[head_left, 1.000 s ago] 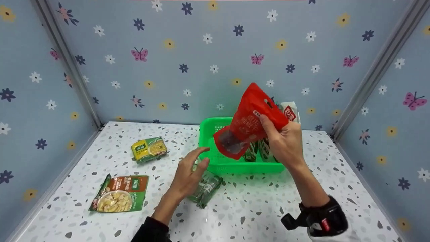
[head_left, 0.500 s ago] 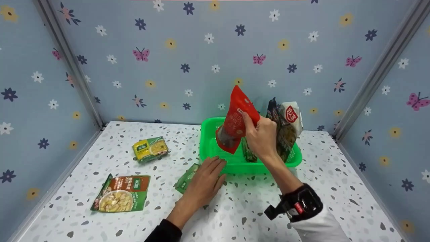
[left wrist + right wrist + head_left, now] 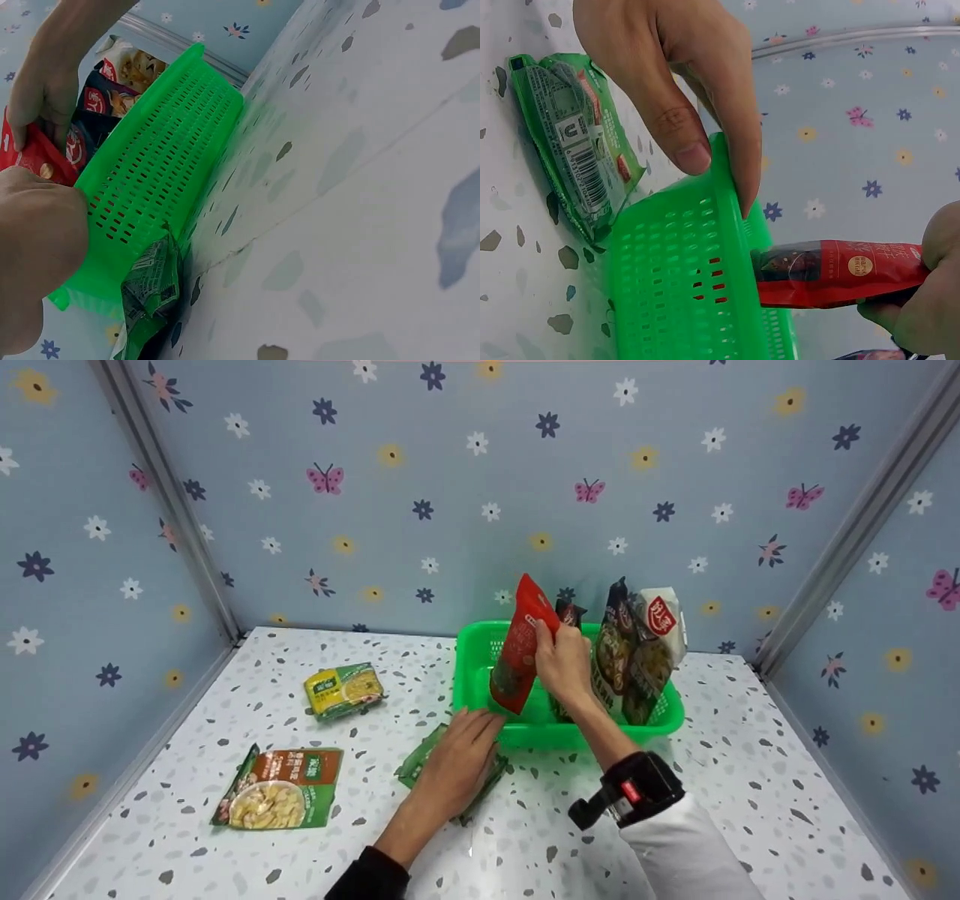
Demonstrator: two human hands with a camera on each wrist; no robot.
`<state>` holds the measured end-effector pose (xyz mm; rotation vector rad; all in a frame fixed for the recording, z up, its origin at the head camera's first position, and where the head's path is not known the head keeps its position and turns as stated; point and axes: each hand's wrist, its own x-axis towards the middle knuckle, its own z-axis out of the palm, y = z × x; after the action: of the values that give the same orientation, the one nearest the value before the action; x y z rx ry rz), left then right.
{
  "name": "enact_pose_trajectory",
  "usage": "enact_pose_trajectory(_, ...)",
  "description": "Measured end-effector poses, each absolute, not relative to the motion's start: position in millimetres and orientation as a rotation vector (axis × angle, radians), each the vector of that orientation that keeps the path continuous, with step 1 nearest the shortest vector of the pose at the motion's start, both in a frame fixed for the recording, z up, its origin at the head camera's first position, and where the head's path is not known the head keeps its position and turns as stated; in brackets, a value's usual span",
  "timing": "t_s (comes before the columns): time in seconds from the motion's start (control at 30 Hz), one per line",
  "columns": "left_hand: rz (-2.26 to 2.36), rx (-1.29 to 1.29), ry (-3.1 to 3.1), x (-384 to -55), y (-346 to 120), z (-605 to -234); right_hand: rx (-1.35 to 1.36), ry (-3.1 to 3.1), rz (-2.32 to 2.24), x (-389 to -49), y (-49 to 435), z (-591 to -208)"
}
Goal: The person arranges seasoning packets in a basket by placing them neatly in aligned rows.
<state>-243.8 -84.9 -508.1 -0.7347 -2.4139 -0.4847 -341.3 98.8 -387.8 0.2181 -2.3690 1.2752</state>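
Note:
Upright in the right hand (image 3: 566, 664) is a red food pouch (image 3: 517, 652) with a see-through window. Fingers and thumb pinch its upper part. Its lower end is down inside the green plastic basket (image 3: 577, 733), shown from the side in the right wrist view. The left hand (image 3: 461, 757) grips the basket's near left rim, thumb outside and fingers over the edge, as the right wrist view (image 3: 724, 172) shows of the rim. Below the left hand a green food packet (image 3: 570, 142) lies on the table beside the basket, partly hidden in the head view.
Dark food packets (image 3: 615, 649) and a white-topped one (image 3: 660, 615) stand in the basket's right part. To the left on the speckled table lie a yellow-green packet (image 3: 343, 690) and a brown-green pouch (image 3: 281, 787). Flowered walls (image 3: 390, 510) enclose the back and sides.
The right hand has moved left and lowered the red pouch into the basket, turning it more upright. The left hand has come from open above the green packet to the basket's rim.

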Motion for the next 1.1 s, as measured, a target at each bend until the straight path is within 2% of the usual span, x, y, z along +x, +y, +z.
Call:
enact_pose_trajectory(0.53, -0.395, -0.712, -2.398, -242, -82, -511, 0.103, -2.268, 1.177, -396, 144, -435)
enact_pose_trajectory(0.77, -0.377, -0.7, -2.418, -242, -82, -512, 0.15, -2.309, 1.079, -386, 135, -419)
enact_pose_trajectory(1.1, -0.378, -0.7, -2.445, -241, -82, -511, 0.23, -2.388, 1.009, -395, 133, -417)
